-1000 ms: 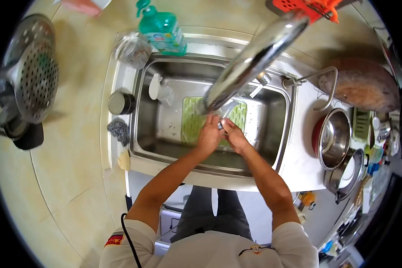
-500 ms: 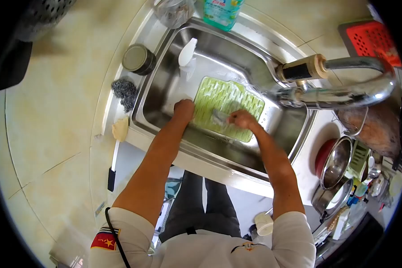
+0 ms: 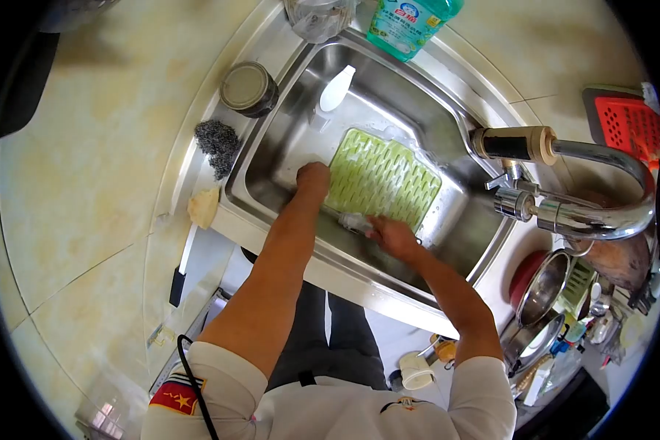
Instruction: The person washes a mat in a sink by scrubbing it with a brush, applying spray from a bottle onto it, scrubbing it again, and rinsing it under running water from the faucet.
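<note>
A green slotted mat point(image 3: 385, 176) lies tilted in the steel sink point(image 3: 301, 132), with white suds on it. My left hand point(image 3: 314, 180) is closed at the mat's left edge, seemingly gripping it. In my right hand point(image 3: 392, 236) is a clear-headed brush point(image 3: 355, 222), its head at the mat's lower edge. Whether the bristles touch the mat is hard to make out. A white spoon-shaped item point(image 3: 337, 89) rests at the sink's upper left. The chrome faucet point(image 3: 601, 220) is swung out to the right of the mat.
Along the sink's left rim are a lidded jar point(image 3: 248, 89), steel wool point(image 3: 217, 147) and a yellowish sponge point(image 3: 203, 207). A green soap bottle point(image 3: 411, 26) stands behind. Bowls point(image 3: 543, 286) are at the right, and a red basket point(image 3: 627, 125) lies farther back.
The faucet has swung from over the mat to the right. My hands have moved apart, the left to the mat's edge, the right with the brush down to its lower edge. The view has turned.
</note>
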Demonstrator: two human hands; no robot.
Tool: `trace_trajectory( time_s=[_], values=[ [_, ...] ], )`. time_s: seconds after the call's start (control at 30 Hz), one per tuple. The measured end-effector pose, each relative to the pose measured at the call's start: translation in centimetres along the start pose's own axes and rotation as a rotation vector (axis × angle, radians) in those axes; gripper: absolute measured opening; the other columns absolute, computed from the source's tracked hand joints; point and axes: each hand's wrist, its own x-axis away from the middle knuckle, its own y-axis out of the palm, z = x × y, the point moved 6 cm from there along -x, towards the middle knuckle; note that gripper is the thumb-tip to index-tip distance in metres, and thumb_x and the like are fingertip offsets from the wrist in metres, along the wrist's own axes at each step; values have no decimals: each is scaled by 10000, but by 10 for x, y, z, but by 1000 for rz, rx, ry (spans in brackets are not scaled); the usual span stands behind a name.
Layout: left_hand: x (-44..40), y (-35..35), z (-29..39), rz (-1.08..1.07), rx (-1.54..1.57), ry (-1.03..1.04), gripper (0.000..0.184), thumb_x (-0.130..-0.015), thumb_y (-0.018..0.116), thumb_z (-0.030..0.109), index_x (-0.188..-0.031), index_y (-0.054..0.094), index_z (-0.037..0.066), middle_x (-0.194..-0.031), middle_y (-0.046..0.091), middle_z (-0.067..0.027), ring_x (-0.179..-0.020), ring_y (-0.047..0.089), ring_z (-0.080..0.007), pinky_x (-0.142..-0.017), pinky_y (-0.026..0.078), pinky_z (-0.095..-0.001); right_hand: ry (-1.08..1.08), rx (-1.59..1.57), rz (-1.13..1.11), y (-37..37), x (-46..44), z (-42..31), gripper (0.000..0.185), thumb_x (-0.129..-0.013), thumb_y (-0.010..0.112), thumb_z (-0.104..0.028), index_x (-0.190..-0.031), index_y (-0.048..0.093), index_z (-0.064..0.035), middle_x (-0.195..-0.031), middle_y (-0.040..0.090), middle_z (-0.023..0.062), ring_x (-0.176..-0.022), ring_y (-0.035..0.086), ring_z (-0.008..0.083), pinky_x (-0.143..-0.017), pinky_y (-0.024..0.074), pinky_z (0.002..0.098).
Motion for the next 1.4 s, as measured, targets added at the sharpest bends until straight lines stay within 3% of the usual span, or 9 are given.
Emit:
trace_trajectory(
  time_s=[0.13, 0.3, 0.43, 0.57, 0.6, 0.7, 0.93, 1.13, 1.4],
  values=[
    [5, -8, 5, -23, -40, 12, 250, -692, 820, 142, -919, 755, 60, -977, 728, -138, -937, 713, -294, -780, 585, -399, 230, -289, 136, -48, -76, 84, 382, -924, 585, -388, -1160, 636, -92, -1026, 701, 172, -943, 670, 378, -824, 533, 493],
    [9, -18, 6, -122, 49, -27, 312, -651, 864, 182, -910, 751, 49, -978, 729, -135, -931, 714, -286, -777, 584, -388, 184, 324, 551, -94, -59, 10, 437, -946, 539, -262, -1357, 506, -116, -1008, 658, 161, -783, 675, 329, -634, 550, 462],
    [14, -22, 1, -41, 51, -13, 364, -627, 891, 197, -883, 731, -6, -949, 719, -165, -910, 710, -310, -779, 568, -409, 1, 149, 3, -28, -25, -41, 429, -917, 600, -297, -1314, 569, -137, -1185, 652, 159, -926, 682, 372, -783, 554, 487],
    [14, -22, 0, -100, 110, -48, 373, -618, 895, 195, -891, 732, -1, -954, 719, -171, -916, 707, -323, -805, 568, -396, 172, -41, 78, -30, -62, 21, 395, -927, 599, -348, -1248, 610, -117, -1128, 673, 184, -924, 662, 413, -803, 543, 493],
    [14, -19, -2, -96, 107, -50, 376, -615, 897, 196, -893, 734, 3, -953, 719, -175, -917, 707, -324, -807, 568, -396, 122, -149, 416, -62, -71, 31, 394, -937, 584, -339, -1259, 592, -113, -1063, 690, 179, -886, 663, 426, -781, 536, 504],
    [7, -9, -5, -101, 120, -61, 379, -609, 900, 197, -901, 741, 16, -952, 719, -184, -918, 707, -326, -812, 568, -398, 311, 153, 572, -136, -103, 10, 457, -973, 508, -326, -1394, 496, -149, -1102, 647, 205, -869, 677, 392, -742, 536, 520],
    [9, -19, -5, -49, 143, -64, 323, -621, 869, 156, -890, 745, 29, -935, 720, -180, -918, 710, -316, -796, 572, -399, -142, 104, -37, -36, -35, -43, 444, -911, 616, -323, -1324, 585, -164, -1206, 639, 186, -1008, 654, 389, -860, 535, 495],
    [16, -23, -4, 8, 140, -51, 339, -596, 871, 138, -884, 738, 17, -939, 719, -184, -916, 709, -320, -791, 573, -402, 269, -17, 496, -128, -124, 5, 437, -971, 504, -403, -1277, 569, -97, -957, 687, 219, -907, 660, 411, -771, 529, 512],
    [7, -10, -9, -68, 191, -92, 434, -597, 913, 216, -927, 724, 9, -962, 717, -190, -946, 704, -325, -811, 568, -411, 32, 23, 154, -66, -89, -36, 456, -908, 616, -357, -1294, 587, -116, -1044, 685, 212, -983, 658, 400, -838, 531, 506]
  ],
)
